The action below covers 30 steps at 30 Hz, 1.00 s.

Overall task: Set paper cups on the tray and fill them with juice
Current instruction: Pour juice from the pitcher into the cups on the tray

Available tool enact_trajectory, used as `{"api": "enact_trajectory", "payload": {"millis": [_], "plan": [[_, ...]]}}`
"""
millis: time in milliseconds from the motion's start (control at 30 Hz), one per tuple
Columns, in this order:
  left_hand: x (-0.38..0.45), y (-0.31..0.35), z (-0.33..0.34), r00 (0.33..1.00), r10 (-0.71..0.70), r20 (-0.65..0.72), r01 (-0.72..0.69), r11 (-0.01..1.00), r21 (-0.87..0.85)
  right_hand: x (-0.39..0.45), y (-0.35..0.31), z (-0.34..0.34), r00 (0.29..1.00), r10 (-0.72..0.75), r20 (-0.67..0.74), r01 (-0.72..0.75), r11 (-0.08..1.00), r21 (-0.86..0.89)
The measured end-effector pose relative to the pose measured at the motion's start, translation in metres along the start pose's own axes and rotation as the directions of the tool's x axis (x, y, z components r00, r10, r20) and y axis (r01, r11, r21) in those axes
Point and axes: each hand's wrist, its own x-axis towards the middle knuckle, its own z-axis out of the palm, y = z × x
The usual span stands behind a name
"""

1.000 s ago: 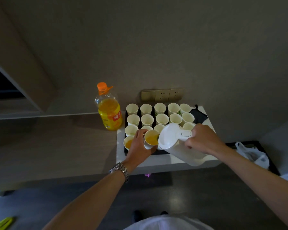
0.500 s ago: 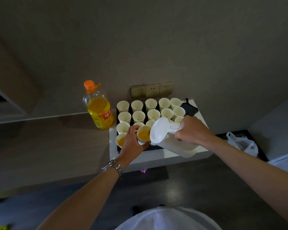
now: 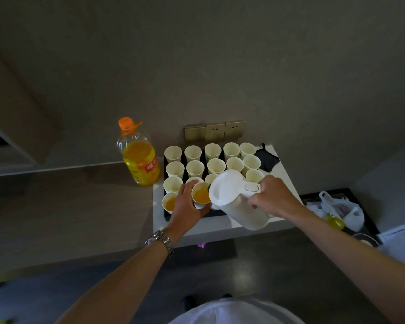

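A black tray on a white table holds several white paper cups in rows, most of them without juice. My left hand grips one cup holding orange juice, tilted toward a white jug. My right hand holds the jug by its handle, tipped with its spout at the cup's rim. Another cup with juice stands at the tray's front left corner, just left of my left hand.
A big juice bottle with an orange cap stands left of the tray. A black pouch lies at the table's back right. Wall sockets sit behind the tray. A white plastic bag lies on a low dark shelf to the right.
The view has shifted a little. Both hands keep the same hold, with the jug still tipped at the held cup; the juice level change is too small to tell.
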Motion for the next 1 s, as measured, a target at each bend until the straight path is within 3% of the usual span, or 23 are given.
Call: {"api": "enact_trajectory", "payload": {"millis": [267,567,700,1000], "plan": [[0.002,-0.002,-0.003,0.999,0.025,-0.04,-0.023,0.999,0.037,-0.017,0.017,0.014,0.995,0.02,-0.097,0.005,0.969,0.245],[0.007,-0.011,-0.003,0.996,-0.073,-0.042,0.082,0.949,0.305,-0.021,0.02,0.02,0.976,0.056,-0.209,0.028,0.925,0.378],[0.009,-0.015,0.002,0.994,-0.085,-0.065,0.106,0.88,0.462,-0.021,0.022,0.019,0.971,0.069,-0.227,0.026,0.92,0.392],[0.013,-0.022,0.015,0.986,-0.155,-0.056,0.16,0.824,0.543,-0.02,0.034,0.024,0.968,0.13,-0.215,-0.03,0.909,0.416]]}}
